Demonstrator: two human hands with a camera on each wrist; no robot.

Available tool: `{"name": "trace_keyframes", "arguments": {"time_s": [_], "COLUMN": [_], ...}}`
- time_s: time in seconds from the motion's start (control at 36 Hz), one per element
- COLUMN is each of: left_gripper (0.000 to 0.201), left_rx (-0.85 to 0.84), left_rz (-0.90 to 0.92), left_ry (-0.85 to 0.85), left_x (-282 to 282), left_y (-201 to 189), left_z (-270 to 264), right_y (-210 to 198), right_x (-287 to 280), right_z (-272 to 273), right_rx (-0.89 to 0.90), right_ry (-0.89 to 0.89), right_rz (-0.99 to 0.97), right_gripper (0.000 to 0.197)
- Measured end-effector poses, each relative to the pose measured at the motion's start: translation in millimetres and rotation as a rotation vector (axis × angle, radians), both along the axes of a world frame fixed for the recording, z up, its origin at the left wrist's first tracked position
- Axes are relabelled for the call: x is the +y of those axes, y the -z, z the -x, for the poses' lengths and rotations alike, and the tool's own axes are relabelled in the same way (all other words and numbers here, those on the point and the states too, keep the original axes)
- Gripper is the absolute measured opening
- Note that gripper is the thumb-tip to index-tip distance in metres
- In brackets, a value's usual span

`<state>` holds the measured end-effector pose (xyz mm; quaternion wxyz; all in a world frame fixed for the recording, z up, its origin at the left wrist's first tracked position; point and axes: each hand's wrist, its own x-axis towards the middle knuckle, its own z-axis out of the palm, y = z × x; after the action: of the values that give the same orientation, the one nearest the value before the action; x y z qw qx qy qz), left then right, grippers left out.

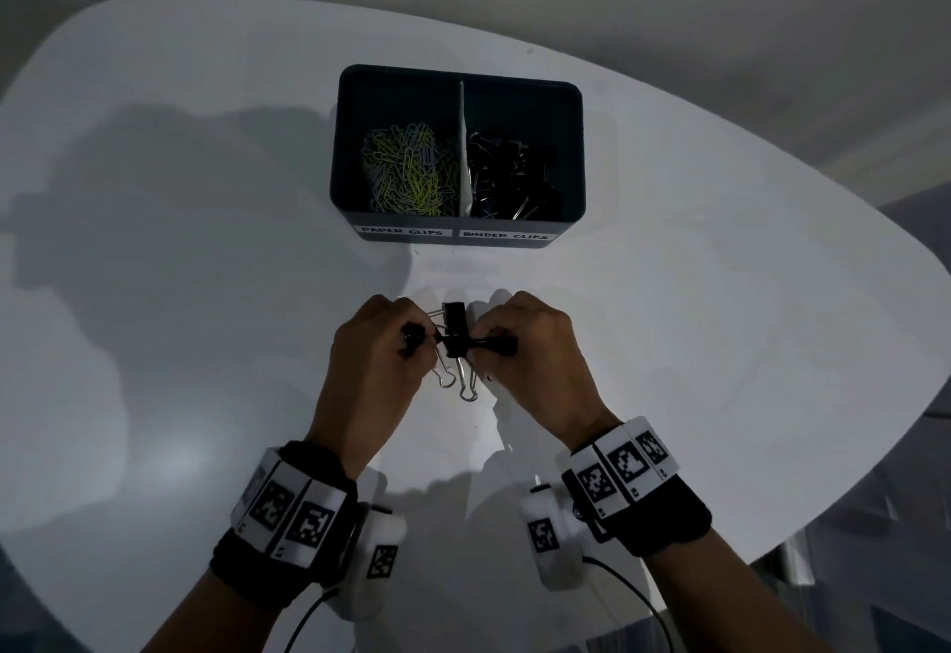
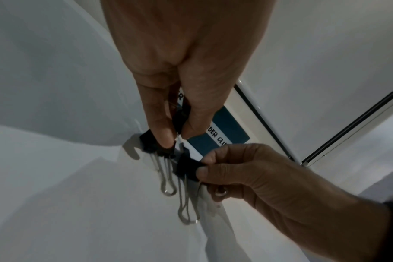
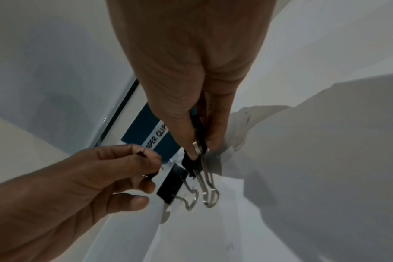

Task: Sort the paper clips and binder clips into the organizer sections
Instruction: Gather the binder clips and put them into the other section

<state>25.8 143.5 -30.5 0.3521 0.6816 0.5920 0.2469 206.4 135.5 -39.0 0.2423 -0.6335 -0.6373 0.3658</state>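
A dark blue organizer [image 1: 576, 148] stands on the white table, split by a white divider. Its left section, labelled paper clips [image 1: 406, 173], holds coloured ones. The right section, labelled binder clips [image 1: 509, 179], holds black ones. In front of it both hands meet low over the table. My left hand [image 1: 417, 343] pinches a black binder clip [image 2: 150, 144] between thumb and forefinger, its wire handles hanging toward me. My right hand [image 1: 476, 346] pinches a second black binder clip [image 2: 186, 168] right beside the first. In the right wrist view the two clips [image 3: 171, 184] [image 3: 192, 164] sit side by side, almost touching.
The white table [image 1: 206, 292] curves away to the left and right of my hands, its rounded edge at the right [image 1: 875, 395]. Cables run from both wrist bands toward me. Strong shadows fall on the tabletop at the left.
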Motion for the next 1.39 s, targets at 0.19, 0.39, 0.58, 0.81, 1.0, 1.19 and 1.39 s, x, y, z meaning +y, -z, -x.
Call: {"name": "trace_keyframes", "arguments": {"time_s": [0.19,0.39,0.58,0.81,1.0,1.19,1.39], "left_gripper": [0.007,0.011,0.041,0.010,0.006,0.048,0.051], "left_rx": [-0.114,-0.227,-0.231,-0.105,0.212,0.487,0.463], "left_rz": [-0.058,-0.177,-0.062,-0.120,-0.105,0.074,0.062], "left_ry": [-0.004,0.054,0.101,0.002,-0.028,-0.011,0.029], "left_x": [27.6,89.1,106.0,37.1,-0.5,-15.0,-27.7], "left_y": [-49.9,-92.5,-93.7,-65.6,-31.1,-10.1,1.0], "left_z": [-16.8,-57.0,-58.6,-26.9,-7.4,-9.9,-21.4], "right_y": [-10.6,-35.0,-89.3,-101.8,-74.4,-23.4,6.1], "right_x": [-6.1,-6.3,39.4,105.2,63.0,9.8,1.9], "right_z": [-24.9,-46.4,-50.2,-41.5,-24.6,17.7,23.6], "right_rx": [0.102,0.211,0.220,-0.055,0.051,-0.279,-0.448], "right_ry": [0.130,0.232,0.356,0.304,0.397,-0.120,-0.329], "right_rz": [0.043,0.077,-0.199,-0.309,-0.448,-0.301,-0.167], "right_gripper": [0.015,0.016,0.013,0.028,0.011,0.025,0.060]}}
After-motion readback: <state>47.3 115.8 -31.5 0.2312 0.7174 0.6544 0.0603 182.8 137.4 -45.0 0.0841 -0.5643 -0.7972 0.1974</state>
